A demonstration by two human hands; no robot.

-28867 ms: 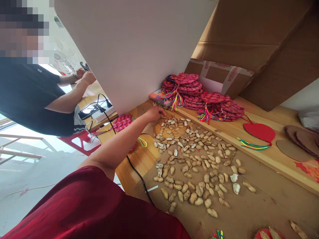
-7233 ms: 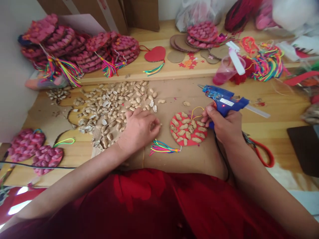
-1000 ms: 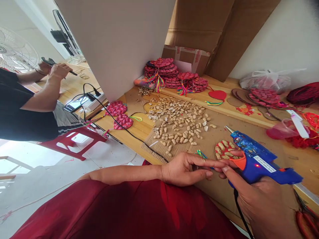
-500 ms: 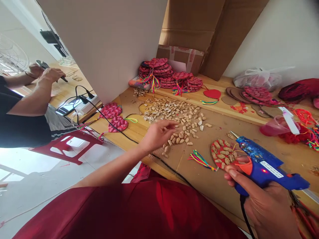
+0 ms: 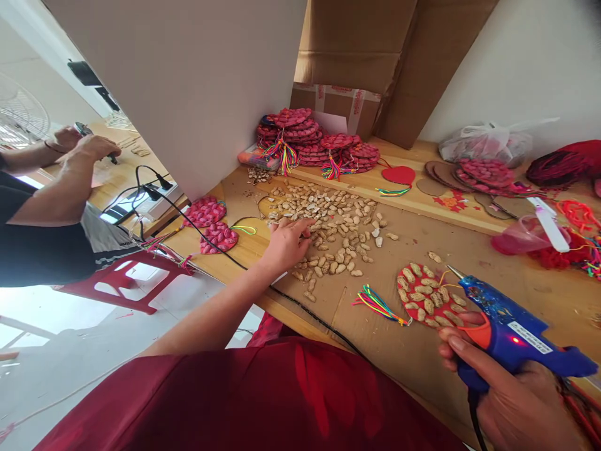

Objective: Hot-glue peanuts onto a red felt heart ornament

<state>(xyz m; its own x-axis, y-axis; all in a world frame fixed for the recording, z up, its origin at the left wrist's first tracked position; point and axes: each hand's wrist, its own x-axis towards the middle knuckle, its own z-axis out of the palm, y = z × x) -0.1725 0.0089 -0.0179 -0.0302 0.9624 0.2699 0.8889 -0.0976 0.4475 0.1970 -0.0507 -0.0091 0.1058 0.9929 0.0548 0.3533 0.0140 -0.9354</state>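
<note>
My right hand (image 5: 511,382) is wrapped round a blue hot glue gun (image 5: 504,310) with a lit red light, its metal nozzle pointing to the upper left. Just left of the gun lies a red disc (image 5: 425,294) with peanuts in their shells on it, partly hidden by my fingers. A multicoloured tassel (image 5: 380,305) is tied to the disc's left side. My left hand (image 5: 287,243) reaches palm down onto the left edge of a spread of peanuts (image 5: 345,216), fingers stretched out and apart. Nothing shows in its grasp.
Stacked pink-red peanut discs (image 5: 300,138) stand at the back. Two more discs (image 5: 218,238) lie at the table's left. A black cord (image 5: 310,312) runs along the front edge. At right are a pink cup (image 5: 521,235) and coloured threads (image 5: 580,219). Another person's hands (image 5: 91,147) work beyond the partition.
My left hand has moved left and slightly up onto the peanuts, its fingers reaching out. The glue gun in my right hand has shifted right and down, uncovering more of the disc.
</note>
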